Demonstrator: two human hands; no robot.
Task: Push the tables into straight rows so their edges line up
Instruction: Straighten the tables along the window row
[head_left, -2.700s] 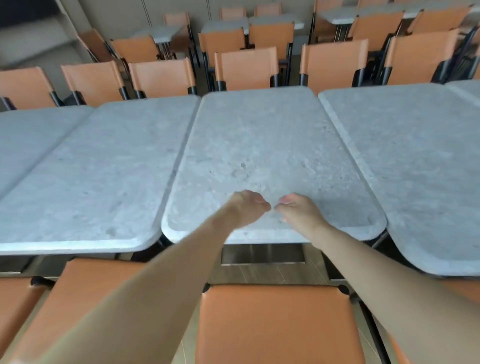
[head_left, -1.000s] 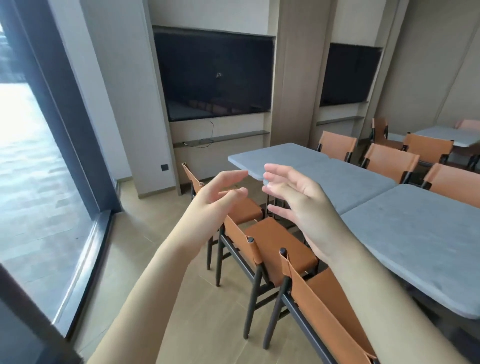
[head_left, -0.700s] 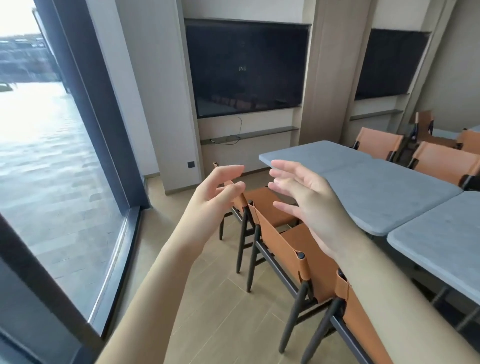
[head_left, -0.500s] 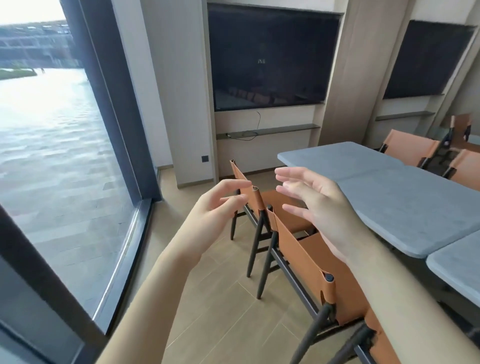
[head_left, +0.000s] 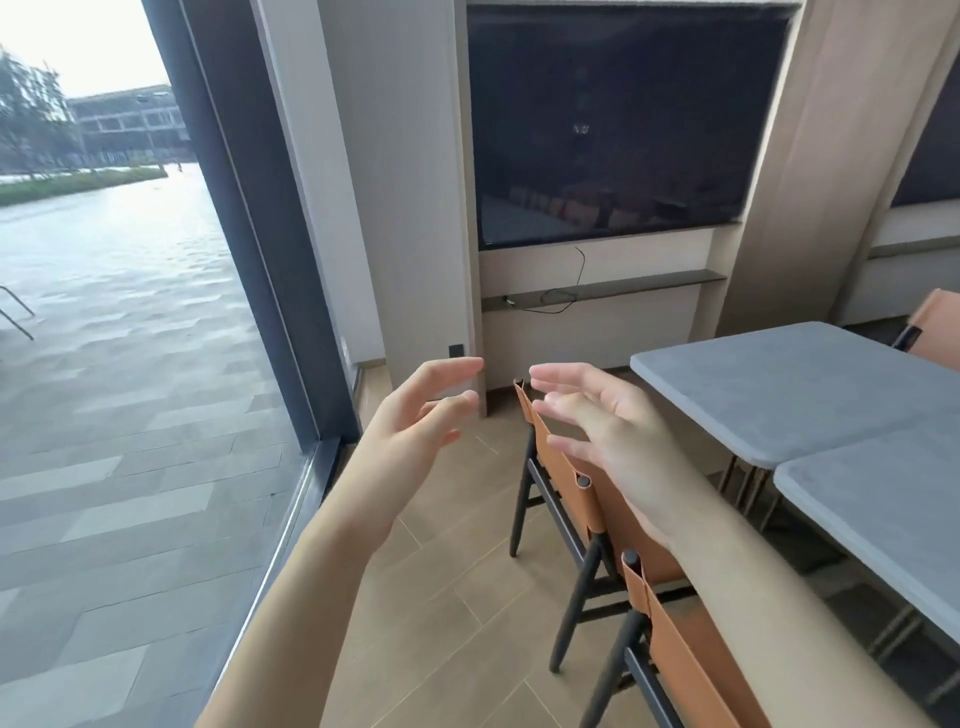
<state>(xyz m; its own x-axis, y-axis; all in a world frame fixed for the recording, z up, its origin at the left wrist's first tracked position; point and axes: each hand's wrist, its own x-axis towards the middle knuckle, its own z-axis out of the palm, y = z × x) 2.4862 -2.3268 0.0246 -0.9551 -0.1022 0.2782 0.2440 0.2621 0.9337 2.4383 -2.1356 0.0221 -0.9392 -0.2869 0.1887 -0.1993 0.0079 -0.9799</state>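
Grip: none. Left hand (head_left: 415, 421) and right hand (head_left: 597, 421) both raised in mid-air at frame centre, fingers loose and slightly spread, palms roughly facing, holding nothing, touching nothing.

Tables: end table (head_left: 789, 384) lies at 3 o'clock from the hands, apart from them; nearer table (head_left: 883, 499) at 4 o'clock, its short edge meeting the end table's. Two orange chairs, far chair (head_left: 561, 467) and near chair (head_left: 691, 660), stand between person and tables, at 5 o'clock.

Step in hand (judgement): walking round toward the row's end to check or correct alignment.

To do well: sight along the long edges from the end table's corner; plant both palms flat on the rim, spread wide; push low and evenly so the top slides rather than pivots. Mind chair backs snagging.
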